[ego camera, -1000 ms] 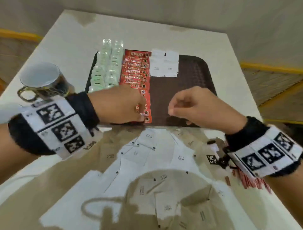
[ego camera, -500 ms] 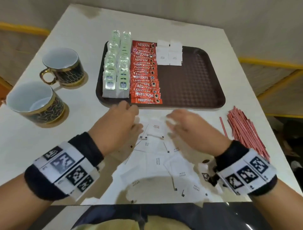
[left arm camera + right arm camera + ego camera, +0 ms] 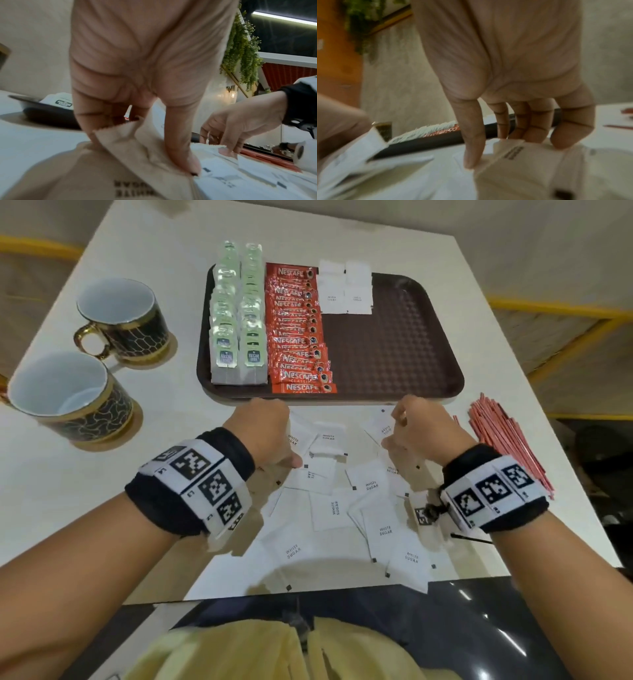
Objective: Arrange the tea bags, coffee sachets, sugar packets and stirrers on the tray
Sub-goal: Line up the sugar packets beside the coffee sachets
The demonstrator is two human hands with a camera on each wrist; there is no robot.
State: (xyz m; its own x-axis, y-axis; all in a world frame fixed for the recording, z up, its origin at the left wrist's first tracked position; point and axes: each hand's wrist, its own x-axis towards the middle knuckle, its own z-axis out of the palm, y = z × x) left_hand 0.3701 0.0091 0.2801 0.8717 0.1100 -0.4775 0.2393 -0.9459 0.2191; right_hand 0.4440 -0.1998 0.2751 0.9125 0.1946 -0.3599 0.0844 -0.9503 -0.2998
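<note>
Left hand (image 3: 137, 75) and right hand (image 3: 513, 83) each pinch a white paper sugar packet (image 3: 518, 150) before the brown plastic tray (image 3: 394, 350).

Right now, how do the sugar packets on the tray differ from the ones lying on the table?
The sugar packets on the tray lie flat in a tidy block of four at the far end; the sugar packets on the table are scattered, overlapping and turned every way. The tray group is few, the table heap many. Both hands, left hand and right hand, are pinching packets from the heap only. All are white and marked WHITE SUGAR.

White table (image 3: 171, 251), beige wall (image 3: 513, 220), hanging greenery (image 3: 243, 47)
</note>
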